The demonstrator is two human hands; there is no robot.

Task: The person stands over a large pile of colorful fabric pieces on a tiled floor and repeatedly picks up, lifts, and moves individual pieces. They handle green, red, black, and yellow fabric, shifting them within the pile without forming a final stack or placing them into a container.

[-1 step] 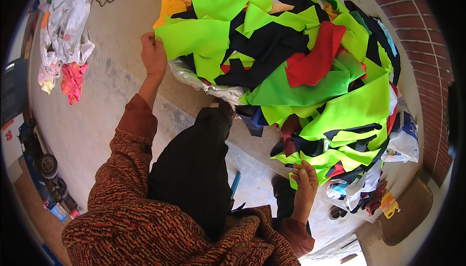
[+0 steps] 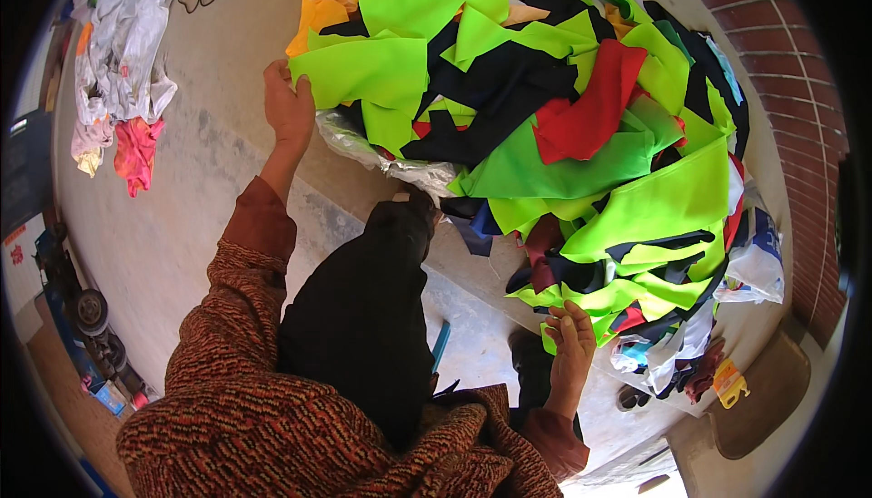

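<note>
head: cloth heap (image 2: 554,171) near tiled wall (image 2: 788,62)

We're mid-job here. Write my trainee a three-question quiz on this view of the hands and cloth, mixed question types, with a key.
1. What colour is the cloth nearest the left hand?
A) orange B) lime green C) red

2. True or false: the red cloth lies partly on top of the darker green cloth.

3. Fill in the blank: of the two hands, the one lower in the picture is the ____.

Key:
1. B, lime green
2. True
3. right hand
</note>
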